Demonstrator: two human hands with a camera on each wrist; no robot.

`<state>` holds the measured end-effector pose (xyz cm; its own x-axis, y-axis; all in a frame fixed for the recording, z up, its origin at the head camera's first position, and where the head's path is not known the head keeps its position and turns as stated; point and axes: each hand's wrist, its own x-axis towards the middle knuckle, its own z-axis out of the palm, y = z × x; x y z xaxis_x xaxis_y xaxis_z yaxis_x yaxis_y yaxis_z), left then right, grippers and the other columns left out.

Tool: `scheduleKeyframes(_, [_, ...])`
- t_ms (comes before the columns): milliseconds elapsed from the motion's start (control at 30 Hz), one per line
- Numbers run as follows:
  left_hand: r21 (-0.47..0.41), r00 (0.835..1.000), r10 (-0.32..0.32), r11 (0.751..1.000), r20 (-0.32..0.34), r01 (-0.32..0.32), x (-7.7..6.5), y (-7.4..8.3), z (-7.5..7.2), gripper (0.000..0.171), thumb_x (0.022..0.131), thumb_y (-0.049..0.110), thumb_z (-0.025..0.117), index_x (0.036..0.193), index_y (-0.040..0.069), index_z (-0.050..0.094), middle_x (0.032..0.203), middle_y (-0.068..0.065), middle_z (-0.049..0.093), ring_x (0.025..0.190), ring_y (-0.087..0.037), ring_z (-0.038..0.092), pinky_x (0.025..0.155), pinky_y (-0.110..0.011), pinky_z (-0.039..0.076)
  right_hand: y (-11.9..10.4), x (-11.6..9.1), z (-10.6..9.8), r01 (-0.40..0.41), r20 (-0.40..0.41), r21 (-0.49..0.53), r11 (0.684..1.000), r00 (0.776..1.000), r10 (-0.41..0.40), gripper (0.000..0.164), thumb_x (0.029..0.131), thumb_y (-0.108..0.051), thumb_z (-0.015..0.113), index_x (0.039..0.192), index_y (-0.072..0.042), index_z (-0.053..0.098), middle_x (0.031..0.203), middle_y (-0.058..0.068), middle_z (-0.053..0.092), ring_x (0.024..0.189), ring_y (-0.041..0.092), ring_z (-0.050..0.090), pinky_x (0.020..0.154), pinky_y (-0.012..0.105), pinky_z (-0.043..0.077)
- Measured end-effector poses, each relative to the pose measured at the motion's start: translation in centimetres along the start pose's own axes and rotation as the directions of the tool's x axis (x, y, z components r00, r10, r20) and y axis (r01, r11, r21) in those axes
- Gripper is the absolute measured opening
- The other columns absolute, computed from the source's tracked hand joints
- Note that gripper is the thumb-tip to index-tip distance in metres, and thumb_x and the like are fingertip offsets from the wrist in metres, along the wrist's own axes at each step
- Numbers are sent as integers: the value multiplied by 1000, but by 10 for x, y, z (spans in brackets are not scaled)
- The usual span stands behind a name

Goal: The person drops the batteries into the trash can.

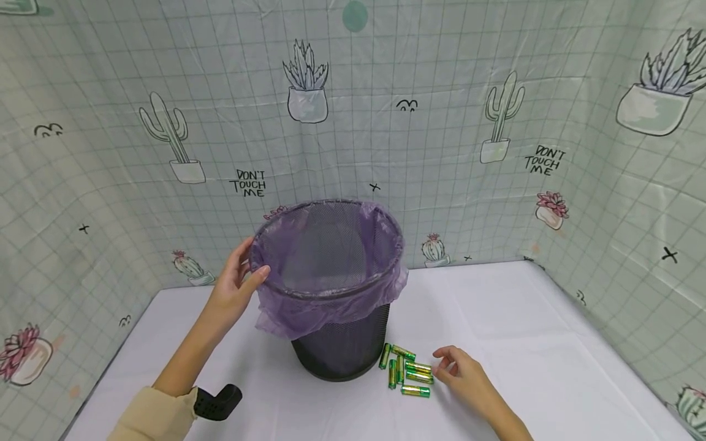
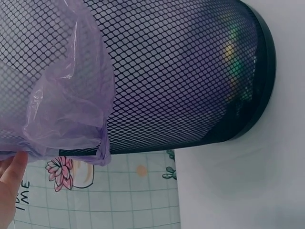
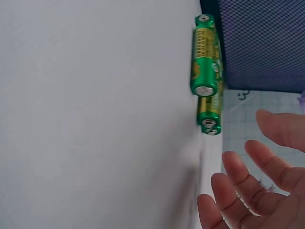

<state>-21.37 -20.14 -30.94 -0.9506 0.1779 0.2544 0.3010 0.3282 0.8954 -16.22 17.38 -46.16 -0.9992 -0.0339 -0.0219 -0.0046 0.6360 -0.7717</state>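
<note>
Nearest the camera, at lower left, we see one beige sleeve (image 1: 154, 416). We locate one mesh bin (image 1: 339, 355) at centre; the left hand (image 1: 234, 285) grips its left rim. We count at least seven batteries (image 1: 400, 369) beside its base, lower right of centre. The right hand (image 1: 463, 376), holding nothing, borders them; rightward, the worktop (image 1: 513, 324) extends to the patterned curtain (image 1: 623, 220).

Metal mesh bin (image 1: 342, 352), glossy plastic liner (image 1: 333, 311), smooth shiny batteries (image 1: 400, 370), matt tablecloth (image 1: 496, 321)
</note>
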Motion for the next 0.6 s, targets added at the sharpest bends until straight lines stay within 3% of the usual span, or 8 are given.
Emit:
scheduleKeyframes(367, [7,1000,4,1000,-18,-4,2,-1,2,66,97,16,46,149,5,6,152,-19,12,139,-35,18,108,-52,25,11,2,4,40,7,-17,999,999,-40,37,77,-17,72,110,-5,61,82,0,55,68,8,45,59,20,38])
scheduleKeyframes(600, [7,1000,8,1000,-24,-8,1,1,3,65,97,13,45,148,2,6,151,-21,11,138,-39,16,108,-53,23,14,7,6,54,10,-68,996,999,-53,29,77,-16,72,105,-7,66,78,-1,53,68,9,44,59,21,37])
